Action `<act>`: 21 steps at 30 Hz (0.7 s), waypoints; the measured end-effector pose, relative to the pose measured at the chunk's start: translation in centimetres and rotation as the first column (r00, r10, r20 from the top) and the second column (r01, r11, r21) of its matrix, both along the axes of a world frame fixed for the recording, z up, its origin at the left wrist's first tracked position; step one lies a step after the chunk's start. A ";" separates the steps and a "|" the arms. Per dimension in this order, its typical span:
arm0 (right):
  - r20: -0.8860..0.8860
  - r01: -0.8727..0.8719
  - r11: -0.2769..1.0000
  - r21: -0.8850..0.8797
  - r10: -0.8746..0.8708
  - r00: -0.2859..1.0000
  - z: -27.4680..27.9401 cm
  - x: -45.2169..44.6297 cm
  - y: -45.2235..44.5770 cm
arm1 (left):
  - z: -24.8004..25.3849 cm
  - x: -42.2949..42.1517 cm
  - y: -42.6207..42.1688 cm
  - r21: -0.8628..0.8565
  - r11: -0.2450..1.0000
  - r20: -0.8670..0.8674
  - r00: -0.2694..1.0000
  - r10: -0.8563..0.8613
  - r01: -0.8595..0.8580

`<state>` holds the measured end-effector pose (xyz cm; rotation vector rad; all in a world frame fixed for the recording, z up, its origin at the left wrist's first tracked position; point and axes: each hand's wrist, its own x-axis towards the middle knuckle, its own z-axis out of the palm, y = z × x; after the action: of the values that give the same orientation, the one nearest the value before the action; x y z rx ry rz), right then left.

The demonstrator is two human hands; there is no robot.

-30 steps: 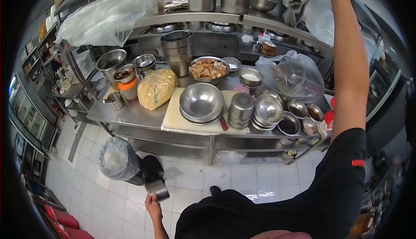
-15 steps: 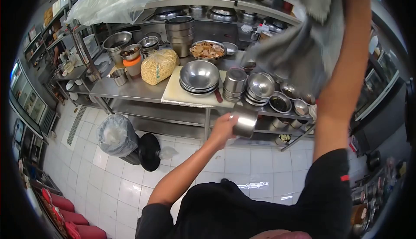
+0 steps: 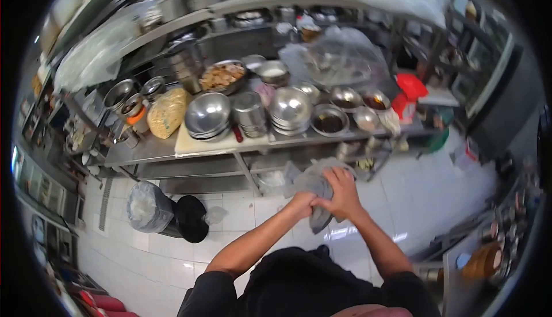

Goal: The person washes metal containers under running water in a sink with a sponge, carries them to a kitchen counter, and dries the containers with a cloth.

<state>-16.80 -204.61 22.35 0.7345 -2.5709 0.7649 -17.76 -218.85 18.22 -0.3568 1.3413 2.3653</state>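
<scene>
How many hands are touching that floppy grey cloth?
2. The left hand is at the near left side of the grey cloth, and the right hand is over its right side. The cloth hides some of their fingers.

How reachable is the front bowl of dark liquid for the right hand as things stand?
Probably yes, though the right hand seems occupied with the grey cloth and would need freeing. The bowl sits near the table's front edge, nothing apparent blocking it.
</scene>
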 end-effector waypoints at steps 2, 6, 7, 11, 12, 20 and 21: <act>0.065 0.051 0.984 -0.173 -0.040 0.997 -2.3 -1.0 3.9 | -3.8 -0.8 2.4 -0.121 0.983 0.014 0.990 -0.137 0.138; 0.528 0.300 0.677 -0.672 0.154 0.835 -5.5 -2.0 10.9 | 0.8 -0.9 8.2 -0.736 0.613 -0.056 0.877 -0.477 0.286; 0.619 0.412 0.544 -0.731 0.276 0.735 -6.1 -2.3 12.4 | 1.3 -1.0 9.0 -0.741 0.593 -0.091 0.828 -0.554 0.315; 0.526 0.570 0.128 -0.812 0.585 0.617 -9.9 -2.9 17.3 | 3.2 -1.4 11.7 -0.699 0.615 -0.235 0.694 -0.680 0.366; 0.548 0.417 0.386 -0.823 0.344 0.763 -9.4 -1.6 17.3 | 3.4 -1.3 12.2 -0.668 0.642 -0.263 0.687 -0.678 0.377; 0.451 0.424 0.309 -0.851 0.020 0.892 -12.2 -2.7 15.8 | 2.3 -2.9 13.1 0.003 1.000 -0.452 0.892 -0.022 0.026; 0.461 0.448 0.107 -0.887 0.191 0.867 -12.0 -2.8 16.0 | 2.7 -3.5 13.2 0.040 0.997 -0.485 0.871 0.079 -0.068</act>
<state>-19.56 -188.65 10.37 -0.2492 -1.5574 2.4743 -21.26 -205.65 20.94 0.2237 1.5304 2.6410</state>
